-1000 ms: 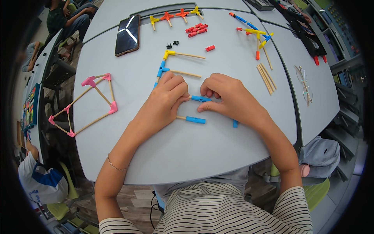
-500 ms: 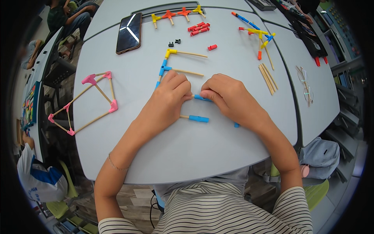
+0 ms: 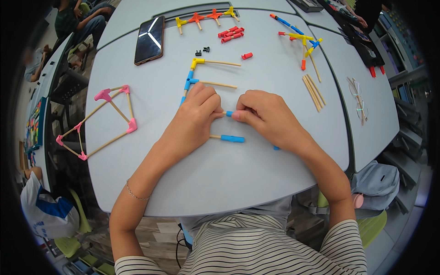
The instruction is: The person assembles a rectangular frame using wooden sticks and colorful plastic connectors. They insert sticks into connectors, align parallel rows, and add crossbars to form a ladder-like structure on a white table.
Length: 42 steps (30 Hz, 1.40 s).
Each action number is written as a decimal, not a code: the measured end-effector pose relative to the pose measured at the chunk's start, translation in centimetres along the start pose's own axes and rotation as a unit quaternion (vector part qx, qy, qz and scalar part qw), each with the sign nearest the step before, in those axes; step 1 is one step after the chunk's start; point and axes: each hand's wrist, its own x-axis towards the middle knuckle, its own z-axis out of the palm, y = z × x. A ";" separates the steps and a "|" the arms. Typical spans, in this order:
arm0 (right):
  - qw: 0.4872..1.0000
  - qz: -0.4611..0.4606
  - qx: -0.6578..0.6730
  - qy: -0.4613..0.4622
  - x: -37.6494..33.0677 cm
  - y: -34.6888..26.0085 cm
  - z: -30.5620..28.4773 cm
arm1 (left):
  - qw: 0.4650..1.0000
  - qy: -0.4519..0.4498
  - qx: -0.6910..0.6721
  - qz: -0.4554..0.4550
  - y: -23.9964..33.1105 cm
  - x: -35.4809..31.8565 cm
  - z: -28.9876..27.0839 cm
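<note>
On the table lies a comb-shaped frame of wooden sticks, with a yellow corner connector [image 3: 197, 63] and a blue tee connector [image 3: 190, 81] down its side. My left hand [image 3: 198, 112] covers the lower part of that side and pinches a wooden stick [image 3: 224, 112]. A blue tube connector [image 3: 229, 114] sits on this stick's end, and my right hand [image 3: 266, 114] grips it between thumb and fingers. Below, another blue tube connector [image 3: 233, 138] is on the end of a second stick. A small blue piece [image 3: 276, 148] shows partly under my right wrist.
Left lies a pink-jointed stick frame [image 3: 104, 95], with a phone [image 3: 150, 40] behind it. Red connectors [image 3: 230, 34], black clips [image 3: 198, 52] and a single red connector [image 3: 247, 56] lie ahead. On the right are loose sticks [image 3: 313, 93], a multicoloured stick model [image 3: 302, 39] and glasses [image 3: 361, 103].
My right thumb and fingers have shifted slightly left along the blue tube connector and cover more of it. The left hand keeps its pinch on the stick.
</note>
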 end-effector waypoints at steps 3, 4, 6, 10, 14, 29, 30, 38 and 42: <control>1.000 0.020 0.009 -0.004 -0.2 -0.3 -0.2 | 1.000 -0.001 0.006 0.003 0.1 0.0 0.0; 0.999 0.035 0.008 -0.004 -0.1 -0.2 -0.1 | 1.000 0.000 0.010 0.005 0.2 0.0 0.1; 0.998 0.066 0.006 -0.003 0.2 0.1 0.0 | 1.000 -0.003 0.017 0.010 0.4 0.0 0.1; 0.998 0.040 0.040 0.024 0.1 0.8 -0.4 | 1.000 0.006 0.010 -0.007 -0.1 0.0 0.0; 0.999 -0.037 0.020 0.025 0.3 1.3 -0.9 | 1.000 -0.011 -0.001 -0.019 -0.6 -0.2 -0.4; 0.999 0.029 -0.011 -0.017 0.7 0.4 0.2 | 0.999 -0.029 -0.002 -0.027 0.3 0.1 -0.1; 0.999 0.041 -0.010 -0.027 0.7 0.3 0.0 | 0.999 -0.033 -0.011 -0.036 0.3 0.1 -0.2; 0.993 -0.111 -0.037 0.025 -0.5 0.2 -1.3 | 0.999 -0.017 -0.002 -0.028 0.0 -0.2 -1.2; 0.979 -0.194 -0.042 -0.035 -1.4 0.2 -0.2 | 0.998 -0.019 -0.043 -0.048 0.8 0.0 -1.7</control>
